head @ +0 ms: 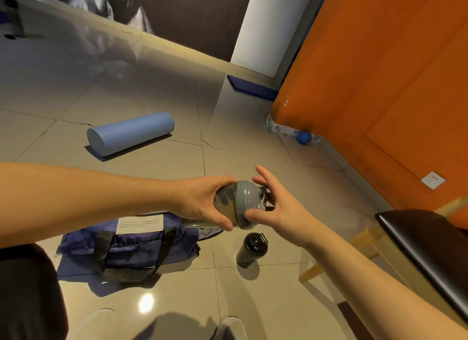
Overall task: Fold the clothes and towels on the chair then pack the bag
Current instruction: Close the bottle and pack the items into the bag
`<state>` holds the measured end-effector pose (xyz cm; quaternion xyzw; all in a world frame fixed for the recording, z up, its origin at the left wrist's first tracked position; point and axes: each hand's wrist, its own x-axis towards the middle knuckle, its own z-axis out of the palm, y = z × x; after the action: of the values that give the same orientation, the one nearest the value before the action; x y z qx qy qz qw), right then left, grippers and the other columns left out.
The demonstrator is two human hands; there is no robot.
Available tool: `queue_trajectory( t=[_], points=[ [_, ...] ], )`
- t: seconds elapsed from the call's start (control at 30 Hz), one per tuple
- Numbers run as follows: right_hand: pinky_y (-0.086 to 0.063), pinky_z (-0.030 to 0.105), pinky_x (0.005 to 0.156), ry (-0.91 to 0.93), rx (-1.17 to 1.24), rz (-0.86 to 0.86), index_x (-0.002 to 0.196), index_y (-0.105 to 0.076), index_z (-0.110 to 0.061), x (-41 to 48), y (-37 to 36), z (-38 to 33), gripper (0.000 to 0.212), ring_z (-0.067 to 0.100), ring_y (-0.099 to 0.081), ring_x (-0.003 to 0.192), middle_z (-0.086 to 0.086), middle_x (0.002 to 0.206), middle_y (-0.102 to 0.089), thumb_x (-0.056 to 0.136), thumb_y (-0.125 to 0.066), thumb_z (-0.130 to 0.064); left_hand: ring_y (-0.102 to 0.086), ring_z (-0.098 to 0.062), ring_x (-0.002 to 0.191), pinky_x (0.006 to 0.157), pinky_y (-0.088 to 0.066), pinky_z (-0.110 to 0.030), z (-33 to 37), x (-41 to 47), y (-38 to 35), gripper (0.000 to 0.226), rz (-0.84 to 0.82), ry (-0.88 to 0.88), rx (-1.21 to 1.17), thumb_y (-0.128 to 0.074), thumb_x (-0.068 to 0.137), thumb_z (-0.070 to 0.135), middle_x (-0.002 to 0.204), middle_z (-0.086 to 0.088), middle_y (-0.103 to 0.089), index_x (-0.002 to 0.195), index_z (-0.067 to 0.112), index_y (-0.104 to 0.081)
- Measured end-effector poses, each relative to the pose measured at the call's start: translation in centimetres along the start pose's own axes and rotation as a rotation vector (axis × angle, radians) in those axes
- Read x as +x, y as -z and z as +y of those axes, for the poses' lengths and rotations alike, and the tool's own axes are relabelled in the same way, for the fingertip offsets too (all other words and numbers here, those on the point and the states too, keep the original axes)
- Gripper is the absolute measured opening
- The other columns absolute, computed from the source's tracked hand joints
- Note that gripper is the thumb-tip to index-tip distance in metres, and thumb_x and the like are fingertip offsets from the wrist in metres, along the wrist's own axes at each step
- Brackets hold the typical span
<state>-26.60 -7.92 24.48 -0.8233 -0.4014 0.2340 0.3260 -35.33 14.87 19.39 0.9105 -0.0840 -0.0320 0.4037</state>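
A clear shaker bottle with a grey lid point(247, 200) is held sideways in the air above the floor. My left hand point(202, 202) grips its body, fingers and thumb wrapped around it. My right hand point(276, 205) touches the lid end, thumb on the lid and fingers spread straight past it. Below lies a dark blue duffel bag point(136, 248) with black straps and a white label, on the floor. A black bottle point(252, 249) stands upright on the tiles just right of the bag. The chair point(425, 248) with a dark seat is at the right edge.
A light blue foam roller point(130, 133) lies on the tiles farther out. A small blue ball point(304, 137) rests against the orange wall point(379, 86). A blue mat point(253, 87) lies by the white pillar. My shoes point(101, 324) show at the bottom.
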Motion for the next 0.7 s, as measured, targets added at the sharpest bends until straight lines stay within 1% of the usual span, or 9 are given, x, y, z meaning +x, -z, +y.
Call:
queue_trajectory(
  t=[0.13, 0.2, 0.27, 0.37, 0.47, 0.53, 0.6, 0.63, 0.7],
  points=[
    [-0.060, 0.035, 0.092, -0.124, 0.052, 0.052, 0.162, -0.004, -0.040, 0.4, -0.7, -0.1, 0.106, 0.021, -0.065, 0.111, 0.005, 0.156, -0.040, 0.080, -0.059, -0.077, -0.057, -0.004, 0.120, 0.108, -0.049, -0.030, -0.3, -0.1, 0.0, 0.092, -0.016, -0.001, 0.007, -0.086, 0.075, 0.052, 0.132, 0.016, -0.055, 0.149, 0.032, -0.035],
    [-0.053, 0.039, 0.103, -0.156, 0.045, 0.032, 0.162, -0.003, -0.040, 0.4, -0.3, -0.1, 0.115, 0.022, -0.056, 0.126, 0.005, 0.164, -0.031, 0.072, -0.054, -0.090, -0.057, -0.005, 0.119, 0.108, -0.049, -0.030, -0.2, -0.1, 0.0, 0.092, -0.003, -0.007, 0.011, -0.085, 0.075, 0.053, 0.131, 0.014, -0.056, 0.149, 0.030, -0.036],
    [-0.038, 0.033, 0.112, -0.048, -0.030, 0.020, 0.161, -0.008, -0.043, 0.1, 0.0, -0.2, 0.112, 0.013, -0.036, 0.142, -0.010, 0.166, -0.020, 0.071, -0.064, -0.080, -0.058, -0.006, 0.116, 0.106, -0.049, -0.029, -0.1, 0.0, 0.1, 0.090, 0.013, -0.001, 0.002, -0.085, 0.075, 0.052, 0.128, 0.013, -0.056, 0.148, 0.028, -0.037],
    [-0.038, 0.010, 0.100, 0.088, -0.132, 0.016, 0.157, -0.027, -0.040, -0.4, 0.0, -0.8, 0.086, -0.001, -0.045, 0.130, -0.014, 0.152, -0.040, 0.086, -0.077, -0.043, -0.058, -0.006, 0.116, 0.104, -0.051, -0.028, -0.2, 0.0, 0.4, 0.090, 0.016, 0.008, -0.003, -0.087, 0.074, 0.051, 0.127, 0.013, -0.056, 0.146, 0.028, -0.038],
    [-0.059, 0.025, 0.087, -0.016, -0.072, 0.042, 0.141, -0.049, -0.031, 0.0, -1.0, -0.7, 0.054, 0.016, -0.067, 0.107, -0.004, 0.125, -0.063, 0.095, -0.063, -0.054, -0.059, -0.006, 0.115, 0.103, -0.052, -0.027, -0.4, -0.2, 0.4, 0.088, -0.023, 0.009, 0.013, -0.087, 0.075, 0.050, 0.128, 0.013, -0.055, 0.145, 0.030, -0.038],
    [-0.062, 0.039, 0.087, -0.185, 0.043, 0.004, 0.134, -0.053, -0.027, 0.2, -1.4, -0.9, 0.066, 0.024, -0.073, 0.097, 0.006, 0.119, -0.068, 0.089, -0.050, -0.075, -0.059, -0.007, 0.115, 0.102, -0.053, -0.028, -0.4, -0.2, 0.2, 0.087, -0.038, 0.005, 0.017, -0.086, 0.075, 0.051, 0.128, 0.013, -0.055, 0.144, 0.030, -0.038],
    [-0.055, 0.040, 0.101, -0.187, 0.050, -0.026, 0.148, -0.041, -0.028, 0.2, -1.6, -0.6, 0.092, 0.023, -0.066, 0.118, 0.007, 0.144, -0.057, 0.078, -0.052, -0.087, -0.060, -0.007, 0.113, 0.100, -0.053, -0.024, -0.3, -0.3, 0.1, 0.084, -0.038, 0.003, 0.012, -0.086, 0.076, 0.049, 0.126, 0.013, -0.055, 0.143, 0.029, -0.039],
    [-0.049, 0.035, 0.106, -0.120, 0.020, -0.021, 0.156, -0.028, -0.032, 0.1, -1.6, -0.5, 0.101, 0.021, -0.055, 0.131, 0.003, 0.156, -0.043, 0.075, -0.061, -0.082, -0.060, -0.006, 0.112, 0.098, -0.053, -0.022, -0.3, -0.3, 0.1, 0.083, -0.035, 0.009, 0.010, -0.086, 0.076, 0.048, 0.125, 0.013, -0.055, 0.142, 0.029, -0.039],
    [-0.042, 0.016, 0.101, -0.004, -0.047, -0.029, 0.160, -0.013, -0.041, -0.2, -1.3, -0.8, 0.107, 0.013, -0.040, 0.140, -0.009, 0.161, -0.028, 0.078, -0.079, -0.057, -0.059, -0.006, 0.112, 0.097, -0.052, -0.022, -0.5, -0.3, 0.0, 0.084, -0.033, 0.013, 0.014, -0.087, 0.076, 0.047, 0.125, 0.012, -0.055, 0.142, 0.028, -0.039]
  ],
)
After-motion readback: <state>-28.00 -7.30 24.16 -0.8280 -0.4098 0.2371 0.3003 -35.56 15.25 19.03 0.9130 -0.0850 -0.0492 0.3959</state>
